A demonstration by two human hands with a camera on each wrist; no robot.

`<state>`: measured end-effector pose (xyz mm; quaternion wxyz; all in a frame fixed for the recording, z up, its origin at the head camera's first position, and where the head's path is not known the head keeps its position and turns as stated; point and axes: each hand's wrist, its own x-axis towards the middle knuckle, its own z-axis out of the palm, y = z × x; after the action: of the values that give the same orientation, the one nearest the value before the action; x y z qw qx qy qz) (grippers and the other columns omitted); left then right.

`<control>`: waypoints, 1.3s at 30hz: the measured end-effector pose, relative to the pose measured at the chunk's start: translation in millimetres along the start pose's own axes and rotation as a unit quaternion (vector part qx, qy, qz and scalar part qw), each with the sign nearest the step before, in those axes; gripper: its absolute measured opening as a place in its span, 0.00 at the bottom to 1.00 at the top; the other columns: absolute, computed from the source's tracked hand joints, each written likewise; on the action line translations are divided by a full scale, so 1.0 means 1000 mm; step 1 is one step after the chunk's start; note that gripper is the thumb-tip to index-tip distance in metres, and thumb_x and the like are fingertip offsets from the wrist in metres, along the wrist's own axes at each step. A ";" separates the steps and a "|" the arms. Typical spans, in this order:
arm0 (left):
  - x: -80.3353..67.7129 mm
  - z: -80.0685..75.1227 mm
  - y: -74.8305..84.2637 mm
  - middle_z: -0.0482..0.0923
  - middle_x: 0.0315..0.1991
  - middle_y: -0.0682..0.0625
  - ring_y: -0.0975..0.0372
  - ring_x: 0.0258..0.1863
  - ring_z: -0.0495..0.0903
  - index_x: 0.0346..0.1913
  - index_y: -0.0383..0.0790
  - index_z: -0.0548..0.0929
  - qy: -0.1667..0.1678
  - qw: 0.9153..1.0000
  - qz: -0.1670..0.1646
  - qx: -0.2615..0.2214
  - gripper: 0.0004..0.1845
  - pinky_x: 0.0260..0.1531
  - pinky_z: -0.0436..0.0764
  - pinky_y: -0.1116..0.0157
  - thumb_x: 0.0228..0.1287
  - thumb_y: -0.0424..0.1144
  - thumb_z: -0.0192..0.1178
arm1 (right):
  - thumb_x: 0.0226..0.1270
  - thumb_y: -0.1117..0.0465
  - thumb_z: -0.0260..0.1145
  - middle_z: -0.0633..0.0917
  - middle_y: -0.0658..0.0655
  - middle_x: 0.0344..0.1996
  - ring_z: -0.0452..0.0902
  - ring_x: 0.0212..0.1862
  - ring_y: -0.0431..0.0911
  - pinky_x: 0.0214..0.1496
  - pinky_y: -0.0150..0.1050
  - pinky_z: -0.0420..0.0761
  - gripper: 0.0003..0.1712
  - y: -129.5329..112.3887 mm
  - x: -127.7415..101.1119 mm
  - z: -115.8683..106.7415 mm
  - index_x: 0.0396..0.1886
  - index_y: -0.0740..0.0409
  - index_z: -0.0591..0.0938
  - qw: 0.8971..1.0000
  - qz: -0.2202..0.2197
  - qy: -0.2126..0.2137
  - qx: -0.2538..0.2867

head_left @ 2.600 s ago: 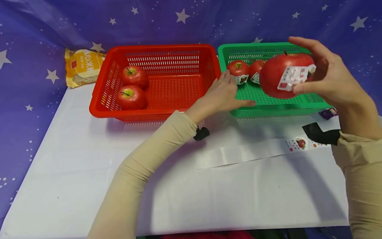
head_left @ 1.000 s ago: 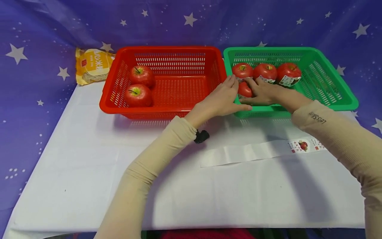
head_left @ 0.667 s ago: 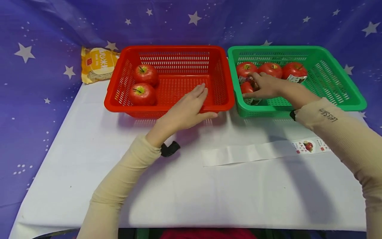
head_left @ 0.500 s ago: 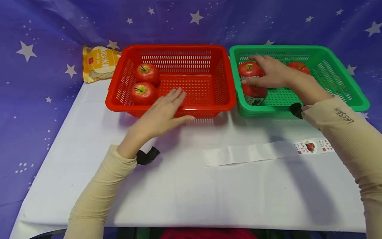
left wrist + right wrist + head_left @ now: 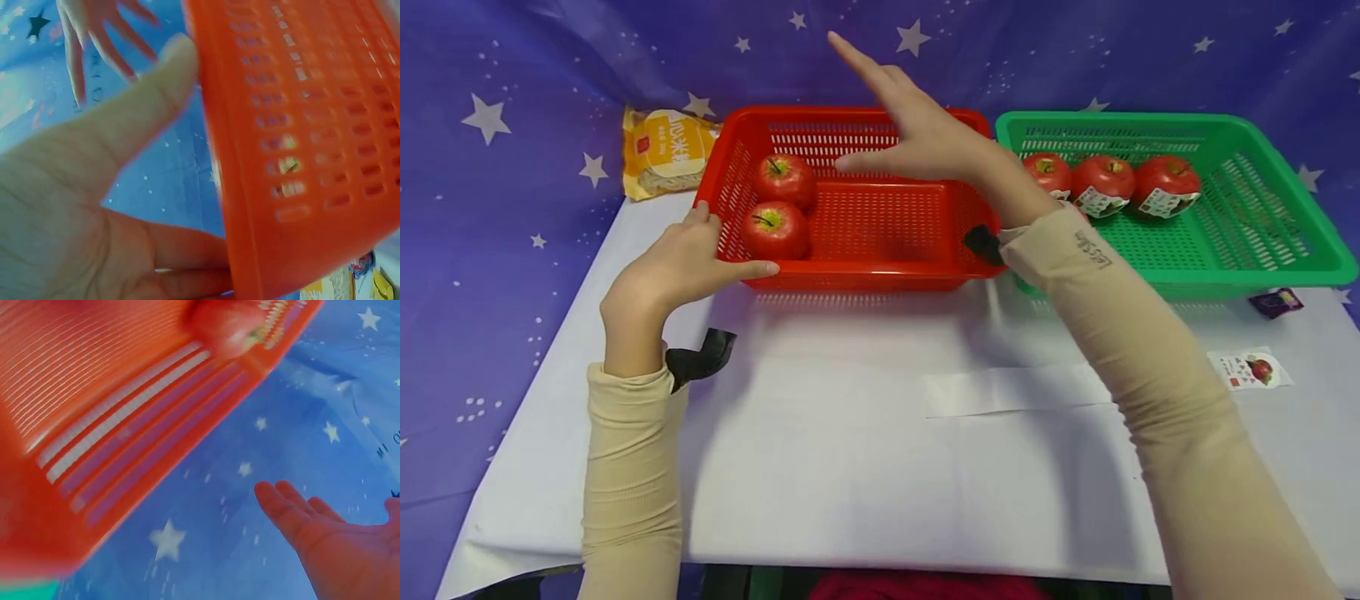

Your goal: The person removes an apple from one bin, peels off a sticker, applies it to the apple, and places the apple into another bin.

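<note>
A red basket holds two bare red apples at its left end. My left hand rests against the basket's front left corner, thumb straight along the front wall and fingers on the left wall; the left wrist view shows that thumb beside the basket wall. My right hand hovers above the red basket with fingers spread and holds nothing; its fingers also show in the right wrist view. Three labelled apples sit in a row in the green basket.
A yellow food packet lies behind the red basket's left end. On the white table lie a white backing strip, an apple sticker and a small purple wrapper. Starry blue cloth hangs behind and to the sides.
My right hand put a labelled apple in the green basket, then lifted away to above the red basket. My left hand slid left along the red basket's front to its left corner.
</note>
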<state>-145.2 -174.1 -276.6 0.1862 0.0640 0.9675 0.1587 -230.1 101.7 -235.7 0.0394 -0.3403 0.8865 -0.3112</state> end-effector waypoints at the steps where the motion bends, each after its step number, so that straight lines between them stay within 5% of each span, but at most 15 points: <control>1: 0.000 -0.001 0.000 0.35 0.73 0.25 0.32 0.70 0.47 0.71 0.19 0.48 -0.002 1.000 -0.003 0.003 0.63 0.65 0.55 0.36 0.55 0.73 0.53 | 0.57 0.42 0.70 0.49 0.45 0.76 0.49 0.74 0.39 0.75 0.43 0.55 0.60 -0.002 0.011 0.007 0.77 0.34 0.38 1.000 -0.003 -0.007 0.002; 6: 0.001 -0.002 0.001 0.39 0.73 0.25 0.32 0.69 0.51 0.68 0.18 0.56 0.002 1.000 -0.009 0.003 0.61 0.62 0.59 0.36 0.54 0.73 0.54 | 0.57 0.44 0.70 0.52 0.45 0.76 0.52 0.73 0.42 0.74 0.42 0.58 0.59 -0.008 0.061 0.046 0.77 0.32 0.40 0.993 0.021 -0.117 -0.008; 12: -0.002 -0.001 -0.001 0.39 0.73 0.25 0.32 0.70 0.51 0.70 0.19 0.53 0.008 1.000 -0.012 -0.009 0.61 0.63 0.58 0.36 0.54 0.72 0.56 | 0.61 0.47 0.68 0.57 0.52 0.75 0.53 0.74 0.47 0.75 0.44 0.57 0.47 -0.013 0.095 0.087 0.76 0.43 0.54 0.955 0.069 -0.282 -0.059; 16: -0.003 0.001 -0.002 0.38 0.73 0.25 0.32 0.70 0.49 0.73 0.23 0.44 0.008 1.000 -0.008 -0.012 0.63 0.65 0.55 0.36 0.54 0.72 0.56 | 0.59 0.46 0.69 0.56 0.51 0.75 0.53 0.73 0.45 0.75 0.44 0.57 0.53 -0.018 0.099 0.111 0.77 0.40 0.48 0.929 0.096 -0.336 -0.122; 20: -0.003 0.001 -0.002 0.39 0.73 0.25 0.32 0.70 0.49 0.72 0.22 0.45 0.012 1.000 -0.006 -0.011 0.63 0.65 0.55 0.37 0.54 0.72 0.56 | 0.58 0.50 0.69 0.67 0.54 0.67 0.63 0.62 0.46 0.70 0.42 0.65 0.52 -0.020 0.101 0.125 0.76 0.42 0.49 0.919 0.056 -0.343 -0.186; 25: 0.000 -0.001 0.000 0.37 0.73 0.25 0.32 0.70 0.49 0.72 0.22 0.47 0.013 1.000 -0.008 -0.013 0.62 0.65 0.57 0.37 0.54 0.71 0.57 | 0.56 0.50 0.70 0.68 0.53 0.66 0.64 0.63 0.47 0.70 0.43 0.66 0.49 -0.013 0.100 0.116 0.74 0.47 0.55 0.925 0.014 -0.331 -0.186; 33: -0.004 -0.003 -0.002 0.42 0.74 0.28 0.34 0.62 0.63 0.73 0.26 0.39 0.020 0.999 -0.015 -0.022 0.65 0.56 0.68 0.38 0.52 0.72 0.58 | 0.47 0.47 0.78 0.71 0.53 0.63 0.65 0.63 0.49 0.64 0.44 0.72 0.53 -0.013 0.073 0.069 0.71 0.45 0.61 0.956 0.012 -0.268 -0.122; 39: -0.005 -0.004 -0.002 0.50 0.72 0.26 0.36 0.60 0.66 0.73 0.24 0.42 0.026 0.999 -0.021 -0.026 0.65 0.54 0.71 0.39 0.51 0.72 0.59 | 0.45 0.48 0.78 0.73 0.50 0.61 0.66 0.62 0.47 0.61 0.42 0.75 0.51 -0.038 0.039 0.033 0.69 0.43 0.63 0.957 -0.019 -0.254 -0.138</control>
<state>-142.2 -177.8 -272.4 0.1663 0.0348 0.9686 0.1814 -229.0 38.2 -234.9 0.2102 -0.4275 0.8746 -0.0899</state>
